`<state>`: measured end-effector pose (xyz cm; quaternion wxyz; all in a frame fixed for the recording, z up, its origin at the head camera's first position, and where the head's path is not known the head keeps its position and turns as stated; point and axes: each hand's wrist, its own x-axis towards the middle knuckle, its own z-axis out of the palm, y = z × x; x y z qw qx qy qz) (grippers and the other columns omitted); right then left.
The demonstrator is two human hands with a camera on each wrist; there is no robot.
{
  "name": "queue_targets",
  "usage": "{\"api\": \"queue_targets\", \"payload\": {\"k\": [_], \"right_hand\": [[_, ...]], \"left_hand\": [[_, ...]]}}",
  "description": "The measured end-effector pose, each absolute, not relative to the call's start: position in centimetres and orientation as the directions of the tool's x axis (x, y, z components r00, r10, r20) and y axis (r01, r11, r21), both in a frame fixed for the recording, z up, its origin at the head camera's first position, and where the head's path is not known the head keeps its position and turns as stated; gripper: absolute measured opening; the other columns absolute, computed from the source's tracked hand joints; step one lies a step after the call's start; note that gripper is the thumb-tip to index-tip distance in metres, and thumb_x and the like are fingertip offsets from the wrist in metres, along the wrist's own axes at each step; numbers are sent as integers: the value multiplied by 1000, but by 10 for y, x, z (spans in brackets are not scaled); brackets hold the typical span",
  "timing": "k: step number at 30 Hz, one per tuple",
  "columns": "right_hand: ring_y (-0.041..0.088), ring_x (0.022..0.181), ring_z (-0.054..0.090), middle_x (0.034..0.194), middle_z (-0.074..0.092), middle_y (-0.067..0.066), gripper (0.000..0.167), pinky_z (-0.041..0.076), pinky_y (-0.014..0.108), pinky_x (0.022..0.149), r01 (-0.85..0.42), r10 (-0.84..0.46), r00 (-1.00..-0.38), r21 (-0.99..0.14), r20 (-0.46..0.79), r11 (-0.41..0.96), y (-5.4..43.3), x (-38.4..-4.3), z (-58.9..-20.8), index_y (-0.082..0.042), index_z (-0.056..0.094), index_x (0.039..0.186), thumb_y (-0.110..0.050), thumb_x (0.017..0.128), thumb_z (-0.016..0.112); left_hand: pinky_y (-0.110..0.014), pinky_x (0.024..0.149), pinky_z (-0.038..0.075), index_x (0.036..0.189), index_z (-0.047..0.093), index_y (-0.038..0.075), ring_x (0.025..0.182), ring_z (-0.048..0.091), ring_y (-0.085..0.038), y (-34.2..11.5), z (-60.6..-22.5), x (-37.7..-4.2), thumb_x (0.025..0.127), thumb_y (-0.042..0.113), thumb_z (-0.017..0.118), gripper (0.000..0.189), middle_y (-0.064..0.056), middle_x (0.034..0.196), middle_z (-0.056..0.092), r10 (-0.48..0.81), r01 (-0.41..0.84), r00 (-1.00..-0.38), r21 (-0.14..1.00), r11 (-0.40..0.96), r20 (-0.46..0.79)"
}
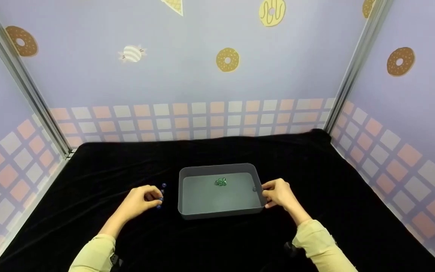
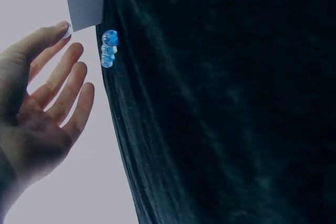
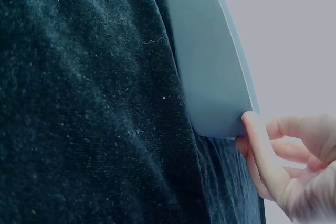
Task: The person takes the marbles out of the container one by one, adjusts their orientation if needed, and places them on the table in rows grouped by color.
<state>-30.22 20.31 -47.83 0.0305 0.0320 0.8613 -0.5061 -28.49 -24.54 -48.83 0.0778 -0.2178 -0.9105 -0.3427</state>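
My left hand [image 1: 141, 200] is left of a grey rectangular box [image 1: 184, 216], over the black cloth. Its thumb and index finger pinch a small glass marble [image 2: 67, 30]; the other fingers are spread in the left wrist view. Close by, a short row of blue marbles [image 2: 109, 38] lies on the cloth. At the box's right side, my right hand [image 1: 279, 194] grips the wall near the front corner, fingertips against it in the right wrist view. Inside the box sit a cluster of green marbles [image 1: 221, 181] toward the back and a single dark marble [image 1: 254, 188] by the right wall.
Black cloth [image 1: 127, 162] covers the table under everything. Lilac walls [image 1: 187, 83] with printed sweets and tiles stand behind and on both sides. Metal posts [image 1: 353, 64] mark the back corners.
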Motion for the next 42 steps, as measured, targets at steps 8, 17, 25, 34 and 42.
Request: {"api": "queue_targets", "payload": {"k": [8,17,25,34,42], "right_hand": [[15,58,60,72,64,11,34,58,28,50,80,12,-996,-872,-85,482,204,-302,-478,8,70,112,8,80,60],[17,58,63,77,68,15,34,58,29,50,77,4,-996,-877,-85,475,206,-302,-477,9,69,114,8,81,59],[16,58,61,76,66,13,34,58,29,51,72,3,-997,-877,-80,474,206,-303,-478,10,69,114,8,82,59],[16,59,61,75,65,12,34,58,29,50,72,7,-997,-879,-78,471,206,-302,-479,9,69,112,9,81,58],[18,59,62,76,66,13,34,58,29,50,78,7,-996,-881,-84,466,205,-303,-479,9,69,112,8,80,58]], "left_hand": [[-20,66,49,89,72,16,71,57,-4,-253,-495,-277,83,15,78,9,0,85,70,349,430,-902,602,673,254],[-19,65,48,88,72,16,70,56,-3,-257,-500,-270,81,15,79,10,1,84,70,386,421,-901,612,669,199],[-19,62,45,86,73,17,67,52,-3,-258,-501,-268,78,13,80,12,2,83,68,383,404,-908,593,696,169],[-19,60,43,84,73,16,66,50,-2,-258,-503,-267,75,15,83,13,0,81,68,389,407,-906,593,694,167],[-19,61,43,82,73,16,66,50,-3,-256,-503,-265,74,16,83,13,0,81,67,392,407,-905,598,691,163]]}}
